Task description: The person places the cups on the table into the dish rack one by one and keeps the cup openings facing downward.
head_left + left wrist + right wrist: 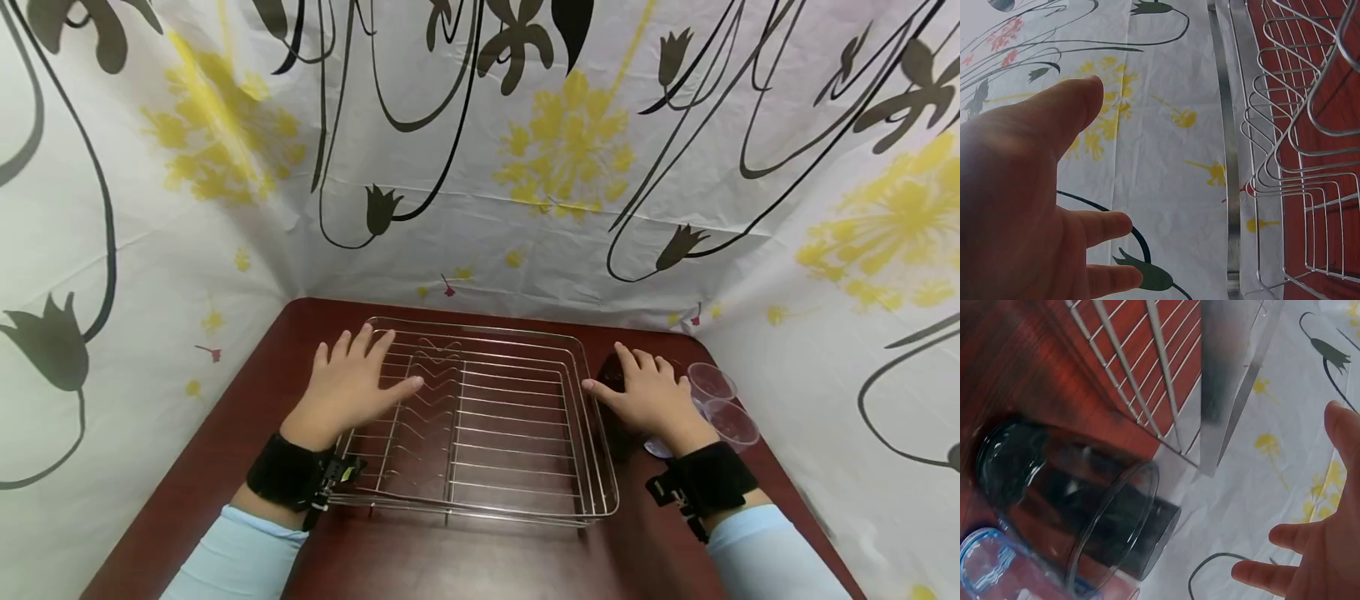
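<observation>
A silver wire dish rack point(517, 408) with a row of wavy plate dividers stands on the table. My left hand point(345, 387) is spread over the rack's left side, thumb pointing inward, holding nothing. In the left wrist view, the wavy wires point(1272, 125) run to the right of that hand point(1029, 181). The right hand point(651, 398) hovers by the rack's right rim, fingers extended, with nothing in its grasp. Below it is a dark drinking glass point(613, 375), partly hidden by the hand. The right wrist view shows a see-through glass point(1110, 531) near the rack's wires.
Clear plastic cups point(731, 423) are at the table's right side, with a bluish clear cup point(988, 565) low in the right wrist view. The reddish-brown table point(225, 467) is enclosed by a white patterned cloth point(450, 233) at the back and sides.
</observation>
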The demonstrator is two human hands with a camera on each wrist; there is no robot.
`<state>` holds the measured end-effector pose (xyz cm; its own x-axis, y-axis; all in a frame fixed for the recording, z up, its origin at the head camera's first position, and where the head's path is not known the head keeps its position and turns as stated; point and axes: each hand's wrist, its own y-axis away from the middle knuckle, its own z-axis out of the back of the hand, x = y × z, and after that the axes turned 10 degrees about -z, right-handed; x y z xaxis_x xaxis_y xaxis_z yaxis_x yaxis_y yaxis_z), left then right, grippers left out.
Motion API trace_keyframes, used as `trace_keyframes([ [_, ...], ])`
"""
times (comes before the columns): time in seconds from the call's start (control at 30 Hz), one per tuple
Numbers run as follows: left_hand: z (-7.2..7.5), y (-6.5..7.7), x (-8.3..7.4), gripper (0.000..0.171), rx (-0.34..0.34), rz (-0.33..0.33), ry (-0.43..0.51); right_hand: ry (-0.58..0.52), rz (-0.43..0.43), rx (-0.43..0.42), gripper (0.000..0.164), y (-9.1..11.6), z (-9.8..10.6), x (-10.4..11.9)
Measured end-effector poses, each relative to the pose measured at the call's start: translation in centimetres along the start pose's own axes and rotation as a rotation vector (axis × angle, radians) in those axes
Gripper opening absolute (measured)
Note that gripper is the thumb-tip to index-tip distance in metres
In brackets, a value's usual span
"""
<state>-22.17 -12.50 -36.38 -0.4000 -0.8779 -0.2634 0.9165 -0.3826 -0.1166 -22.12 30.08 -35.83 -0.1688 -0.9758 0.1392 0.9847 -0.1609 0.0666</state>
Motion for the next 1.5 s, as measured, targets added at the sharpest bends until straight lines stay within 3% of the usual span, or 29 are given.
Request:
trace_keyframes([
  [0.4,0.4,0.6,0.2,0.098,0.015,0.002,-0.003,-0.017,-0.041,0.007,0.096,-0.6,0.1,-3.3],
  [0.73,0.4,0.8,0.6,0.103,0.023,0.003,0.0,-0.025,-0.061,0.041,0.099,-1.2,-0.3,-6.4],
  [1.5,0.1,-0.1,-1.1,0.099,0.024,-0.047,0.008,-0.031,-0.194,0.092,0.102,0.0,0.1,-15.8],
])
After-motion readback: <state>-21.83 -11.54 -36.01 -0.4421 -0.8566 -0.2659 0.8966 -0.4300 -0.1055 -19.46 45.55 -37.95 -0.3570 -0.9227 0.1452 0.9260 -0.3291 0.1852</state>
